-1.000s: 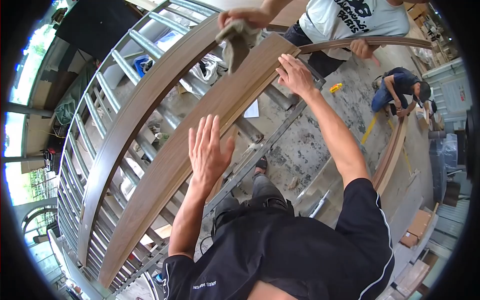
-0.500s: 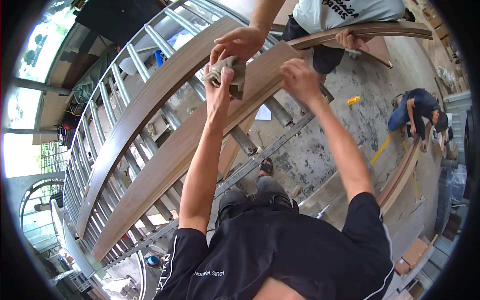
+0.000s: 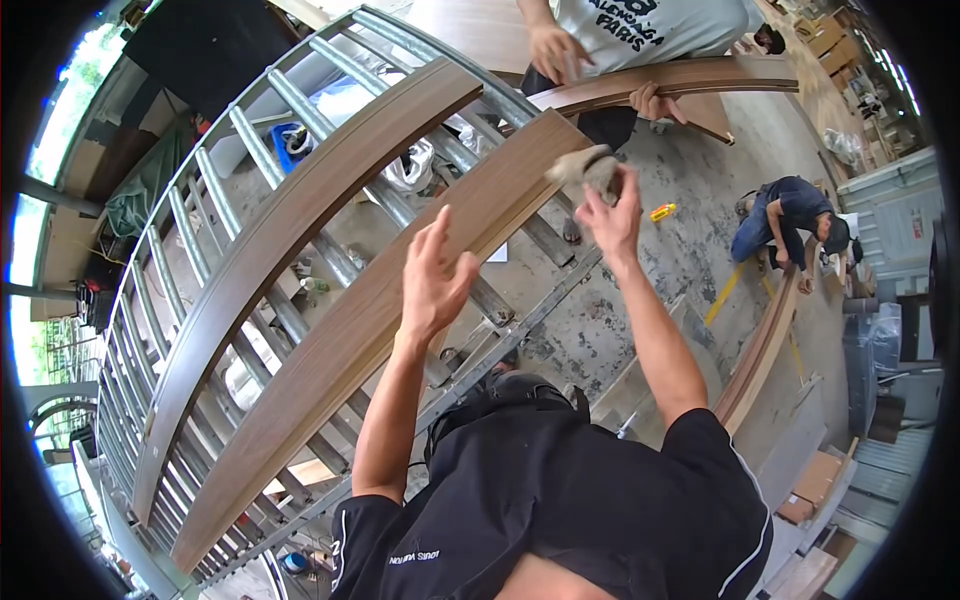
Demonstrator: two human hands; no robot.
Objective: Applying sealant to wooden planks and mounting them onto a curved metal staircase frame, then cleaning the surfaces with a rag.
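1 downward head-worn fisheye view

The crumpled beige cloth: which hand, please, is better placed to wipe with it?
Likely the right hand: it apparently holds the cloth beside the nearer curved brown wooden board; the left hand looks open and empty.

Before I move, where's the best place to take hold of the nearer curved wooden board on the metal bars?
I'd grip the board by its long stepped edge, near mid-length, from the wearer's side, where the open left hand is. It lies across spaced metal bars, so that hand could probably curl under between two, thumb on top.
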